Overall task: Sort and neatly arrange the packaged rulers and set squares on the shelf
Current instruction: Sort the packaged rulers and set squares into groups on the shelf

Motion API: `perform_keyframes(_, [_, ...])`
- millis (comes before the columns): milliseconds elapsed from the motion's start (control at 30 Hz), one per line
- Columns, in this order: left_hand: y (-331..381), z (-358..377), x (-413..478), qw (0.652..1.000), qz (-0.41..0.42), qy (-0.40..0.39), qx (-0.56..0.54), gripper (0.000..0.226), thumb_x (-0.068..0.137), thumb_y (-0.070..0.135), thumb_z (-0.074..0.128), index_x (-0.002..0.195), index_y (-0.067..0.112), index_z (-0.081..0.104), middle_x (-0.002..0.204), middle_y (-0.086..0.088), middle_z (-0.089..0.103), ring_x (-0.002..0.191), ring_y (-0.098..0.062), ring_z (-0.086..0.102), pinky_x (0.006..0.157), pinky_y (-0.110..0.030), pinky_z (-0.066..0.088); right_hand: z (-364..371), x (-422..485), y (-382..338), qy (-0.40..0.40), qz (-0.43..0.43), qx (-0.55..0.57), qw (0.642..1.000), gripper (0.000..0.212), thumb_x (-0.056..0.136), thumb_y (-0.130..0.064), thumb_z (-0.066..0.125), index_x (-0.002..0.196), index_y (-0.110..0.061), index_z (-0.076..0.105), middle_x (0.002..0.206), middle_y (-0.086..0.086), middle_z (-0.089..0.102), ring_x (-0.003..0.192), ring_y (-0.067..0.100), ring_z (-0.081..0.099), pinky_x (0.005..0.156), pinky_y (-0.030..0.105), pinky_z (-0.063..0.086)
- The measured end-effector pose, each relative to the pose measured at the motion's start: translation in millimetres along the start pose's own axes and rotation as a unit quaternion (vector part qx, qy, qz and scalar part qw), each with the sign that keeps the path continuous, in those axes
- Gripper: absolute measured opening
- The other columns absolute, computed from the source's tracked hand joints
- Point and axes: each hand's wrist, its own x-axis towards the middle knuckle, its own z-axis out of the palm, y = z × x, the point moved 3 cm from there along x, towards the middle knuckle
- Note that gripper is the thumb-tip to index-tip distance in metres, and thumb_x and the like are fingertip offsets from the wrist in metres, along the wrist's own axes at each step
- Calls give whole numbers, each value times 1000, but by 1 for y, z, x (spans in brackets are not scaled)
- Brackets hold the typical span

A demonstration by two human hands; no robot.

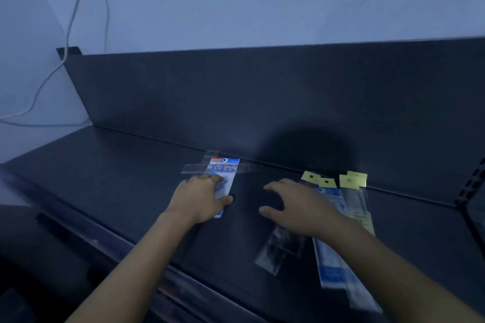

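Left hand [202, 199]: laid on the blue-and-white packet [223, 178], fingers bent over its upper part, thumb hooked at its right edge; read as a grip. Right hand [296, 207]: spread wide, nothing held, poised over bare shelf [126, 181] between the two groups of stock. Whether it touches the surface cannot be told.

The gripped packet is placed lengthwise near the middle of the shelf's back edge, with a clear ruler sleeve [193, 168] lying crosswise at its top. Toward the right end of the back edge, the yellow-headed packets [351, 180] are fanned unevenly. A long blue ruler packet [331, 266] runs askew toward the front edge, with a crumpled clear packet [278, 250] just beside it.

Step judged: first pile being squared at the back edge; sorting barely begun. Next move, as judged: the packet is to be aligned, then a like item is to be fetched from the right-hand clutter by the free hand. The crossed sleeve needs turning.
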Motion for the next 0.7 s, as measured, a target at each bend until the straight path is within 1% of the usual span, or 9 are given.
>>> perform_keyframes(100, [-16,5,32,999,34,-9,-18,46,91,50,51,130,28,53,136,2,54,123,-20,50,99,-34,40,11,24,-6,-18,14,-5,1000,59,91,-52,50,142,-26,37,141,-2,42,125,19,46,96,32,40])
perform_keyframes(200, [-34,9,59,997,71,-13,-35,42,92,47,50,129,28,56,136,4,52,122,-20,50,99,-35,39,21,43,-15,-34,15,-9,999,53,92,-48,50,139,-27,41,137,-4,45,123,18,47,97,30,40])
perform_keyframes(333, [-55,17,94,989,141,-45,-29,49,96,48,45,142,30,44,149,5,40,134,-19,39,109,-35,29,42,71,-41,-44,-15,34,998,40,95,-43,46,132,-28,51,136,-4,47,124,18,44,104,32,35])
perform_keyframes(400, [-61,19,107,981,180,-62,-38,50,96,47,46,143,32,41,149,3,40,134,-19,38,110,-36,29,52,81,-55,-34,-13,58,998,35,97,-44,42,122,-25,58,130,-6,52,120,16,45,103,35,35])
perform_keyframes(467, [-66,18,118,972,221,-66,-48,48,95,45,49,141,31,45,140,1,49,127,-21,43,106,-36,34,56,87,-66,5,-9,71,997,33,97,-42,43,98,-17,65,109,-3,61,107,16,53,95,37,42])
perform_keyframes(533, [-70,14,127,964,253,-54,-65,42,92,41,54,132,28,55,126,-2,56,119,-22,49,101,-36,38,54,93,-72,30,18,80,996,38,96,-45,44,68,-21,55,86,-1,62,90,17,59,83,36,47])
perform_keyframes(600, [-72,11,136,957,274,-46,-84,32,89,36,57,118,24,62,109,-1,57,109,-23,54,95,-36,42,49,94,-73,38,64,70,995,50,94,-52,43,59,-18,46,66,5,52,75,20,58,73,35,49])
perform_keyframes(667, [-74,9,142,952,280,-65,-108,29,85,34,62,111,23,64,99,2,53,100,-21,56,90,-35,44,44,89,-72,44,114,36,992,56,93,-57,41,56,-16,47,56,7,42,62,20,54,62,32,44])
perform_keyframes(700, [-74,10,145,948,283,-79,-120,30,84,35,65,111,23,65,98,3,53,97,-19,57,89,-35,46,42,86,-71,43,144,15,989,58,92,-59,41,58,-13,49,54,8,42,57,19,50,56,31,40])
